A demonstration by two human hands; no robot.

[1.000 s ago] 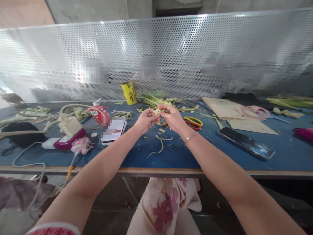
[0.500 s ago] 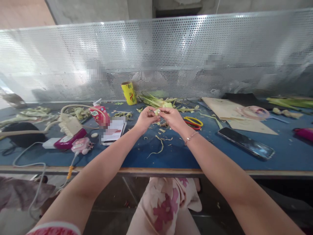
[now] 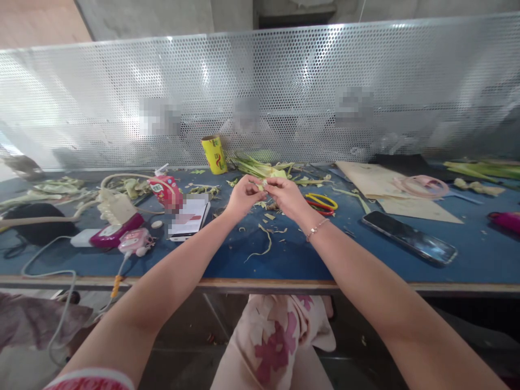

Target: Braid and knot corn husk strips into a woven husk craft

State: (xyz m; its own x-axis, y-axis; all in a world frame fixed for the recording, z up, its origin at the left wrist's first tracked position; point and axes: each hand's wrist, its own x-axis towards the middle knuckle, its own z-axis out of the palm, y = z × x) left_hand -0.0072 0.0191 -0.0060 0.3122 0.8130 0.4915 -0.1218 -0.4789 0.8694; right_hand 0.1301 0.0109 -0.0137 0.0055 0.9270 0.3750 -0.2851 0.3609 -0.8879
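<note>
A small pale yellow-green plant piece (image 3: 260, 187) is pinched between the fingertips of both hands, above the middle of the blue tabletop. My left hand (image 3: 241, 197) grips it from the left, fingers curled. From the right, my right hand (image 3: 287, 196) pinches it too, thumb and fingers together; a thin bracelet circles that wrist. The fingers cover much of the piece. Just behind the hands lies a bunch of green leafy stalks (image 3: 280, 172). Thin dry peel scraps (image 3: 266, 238) are scattered in front. Beside my right hand are yellow and red looped handles (image 3: 325, 201), probably scissors.
A perforated metal panel (image 3: 276, 76) stands along the back. At left are a yellow tube (image 3: 214, 156), a red drink pack (image 3: 164, 190), a pink charger (image 3: 136, 241) and cables. A phone (image 3: 408, 237), flat cardboard (image 3: 418, 210) and a pink ring (image 3: 424, 186) lie right.
The fingers have shifted slightly around the pale piece, and less of it shows now. Both arms stay in nearly the same place.
</note>
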